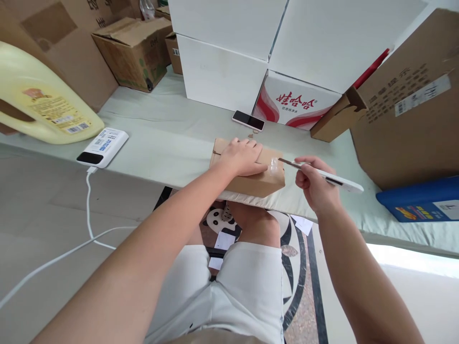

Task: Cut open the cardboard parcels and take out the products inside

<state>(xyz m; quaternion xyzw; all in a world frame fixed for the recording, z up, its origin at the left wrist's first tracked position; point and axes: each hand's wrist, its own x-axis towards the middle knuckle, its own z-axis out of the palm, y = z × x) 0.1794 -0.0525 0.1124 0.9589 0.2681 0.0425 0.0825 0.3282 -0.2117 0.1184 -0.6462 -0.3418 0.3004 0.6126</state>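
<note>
A small brown cardboard box (247, 184) lies near the front edge of the cloth-covered table. My left hand (242, 156) rests on its top, fingers stretched toward the far edge and the thumb apart. Clear tape (274, 165) shows at the box's right end. Closed around a white utility knife (344, 182), my right hand (317, 184) is just right of the box. The extended blade points left, its tip at the taped end; whether it touches or cuts in, I cannot tell.
A phone-like device (248, 120) lies behind the box. White cartons (222, 71) stand at the back. On the left are a yellow jug (46, 100) and a white device (103, 147) with a cable. A blue box (419, 200) and large cardboard (405, 105) stand right.
</note>
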